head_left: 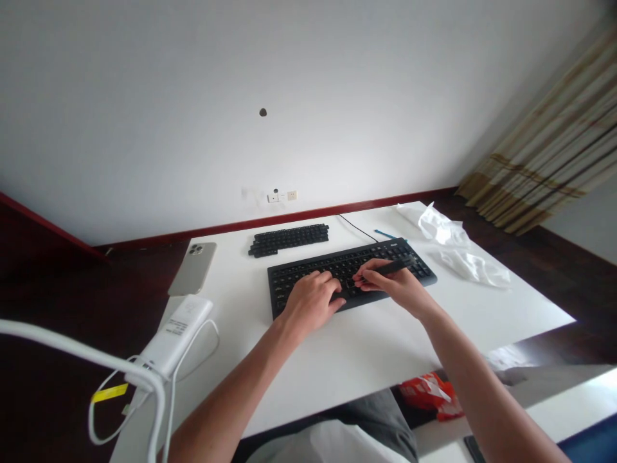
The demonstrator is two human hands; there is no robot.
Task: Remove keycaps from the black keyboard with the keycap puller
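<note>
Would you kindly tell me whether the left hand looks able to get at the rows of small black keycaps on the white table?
Probably yes: the left hand seems to hold nothing, and the rows of small black keycaps lie just beyond the long, low black keyboard, easily reached over.

Free tabletop [332, 357] nearside, keycaps [292, 239] behind keyboard [345, 262]

keyboard [332, 262]: left grip [312, 300] and right grip [384, 281] hide some keys | black pen-like tool [399, 265]: tip too small to tell | power strip [166, 344]: print illegible | curtain [549, 151]: right edge cuts it off
</note>
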